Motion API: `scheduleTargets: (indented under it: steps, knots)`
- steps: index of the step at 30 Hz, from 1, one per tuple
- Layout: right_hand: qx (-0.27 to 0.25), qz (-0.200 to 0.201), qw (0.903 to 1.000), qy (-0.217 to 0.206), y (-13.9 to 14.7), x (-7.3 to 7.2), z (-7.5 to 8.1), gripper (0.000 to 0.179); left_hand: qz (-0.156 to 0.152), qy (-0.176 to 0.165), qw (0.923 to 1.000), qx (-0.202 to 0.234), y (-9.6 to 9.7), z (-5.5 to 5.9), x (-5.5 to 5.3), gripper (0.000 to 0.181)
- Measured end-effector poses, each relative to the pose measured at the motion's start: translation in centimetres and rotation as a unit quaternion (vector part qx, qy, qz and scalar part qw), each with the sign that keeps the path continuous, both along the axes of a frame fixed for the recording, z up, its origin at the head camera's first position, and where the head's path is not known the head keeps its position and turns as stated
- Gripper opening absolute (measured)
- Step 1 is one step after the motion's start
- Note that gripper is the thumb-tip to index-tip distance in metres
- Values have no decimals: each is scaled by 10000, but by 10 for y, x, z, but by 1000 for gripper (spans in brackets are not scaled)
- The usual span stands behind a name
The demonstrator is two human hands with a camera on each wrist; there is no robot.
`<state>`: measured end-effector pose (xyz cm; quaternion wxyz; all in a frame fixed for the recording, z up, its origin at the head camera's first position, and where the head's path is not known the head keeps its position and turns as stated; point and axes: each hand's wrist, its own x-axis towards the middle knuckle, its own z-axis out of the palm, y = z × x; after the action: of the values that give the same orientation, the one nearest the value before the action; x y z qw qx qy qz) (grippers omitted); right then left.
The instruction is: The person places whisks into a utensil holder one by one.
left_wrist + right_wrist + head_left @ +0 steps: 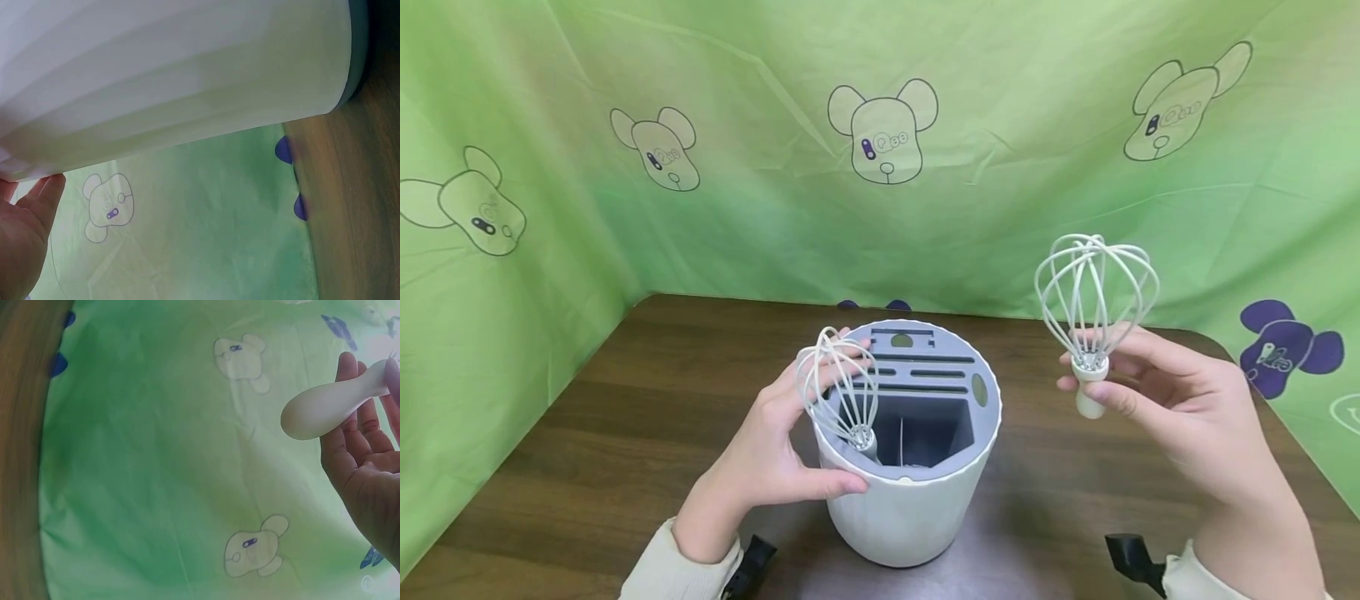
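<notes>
A white-wired whisk (1091, 363) stands upright, wires up, in my right hand (1180, 400), which pinches its short white handle between thumb and fingers. The right wrist view shows the rounded handle (322, 411) projecting from the fingers. In front of me is a round white utensil holder (910, 517) with a grey slotted top. My left hand (775, 450) grips the holder's left side near the rim, thumb at the front and fingers at the far left. A second white whisk (862, 440) leans left in the holder's large compartment, its lower handle hidden, its wires before the left fingers.
Narrow slots and small round openings lie in the back part of the holder's top. A thin divider (901, 440) shows inside the large compartment. The dark wooden table (647, 433) is bordered by a green curtain (760, 217) printed with mouse heads.
</notes>
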<state>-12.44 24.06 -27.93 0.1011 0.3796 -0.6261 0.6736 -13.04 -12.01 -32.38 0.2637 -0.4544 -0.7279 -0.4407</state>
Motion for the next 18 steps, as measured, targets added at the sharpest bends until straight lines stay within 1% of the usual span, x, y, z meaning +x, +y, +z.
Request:
scheduleTargets:
  steps: [4, 9, 18]
  knots:
    - [-45, 49, 10000, 63, -6, 2, 5, 44, 16, -13, 10000, 11, -1, 0, 0, 78]
    - [-150, 210, 9995, 173, -14, 4, 9, 43, 39, -78, 10000, 10, -1, -1, 0, 78]
    - [-213, 406, 9984, 340, -29, 4, 15, 35, 34, -9, 10000, 13, -2, -2, 0, 79]
